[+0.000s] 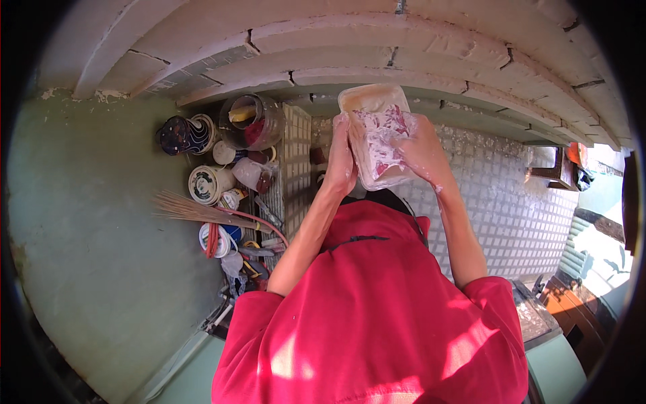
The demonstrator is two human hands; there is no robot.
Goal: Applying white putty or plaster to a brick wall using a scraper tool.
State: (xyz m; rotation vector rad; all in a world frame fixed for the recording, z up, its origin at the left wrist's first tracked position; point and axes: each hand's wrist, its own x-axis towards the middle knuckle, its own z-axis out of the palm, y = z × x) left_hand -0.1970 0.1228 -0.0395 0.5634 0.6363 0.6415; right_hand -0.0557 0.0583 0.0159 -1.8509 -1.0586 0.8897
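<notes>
Both my hands hold up a rectangular whitish tub in front of me, tilted so its inside shows. My left hand is closed on the tub's left side, its fingertips smeared white. Inside lies dark pinkish-red stuff coated in white; what it is I cannot make out. Over the right rim comes my right hand, bent, with its fingers down in the coated stuff. White smears mark its wrist. What those fingers grip, if anything, is hidden.
Along the left wall stand a clear bucket, a white pail, a stick broom and a red hose. Pale, cracked steps curve across the top. A tiled floor spreads to the right.
</notes>
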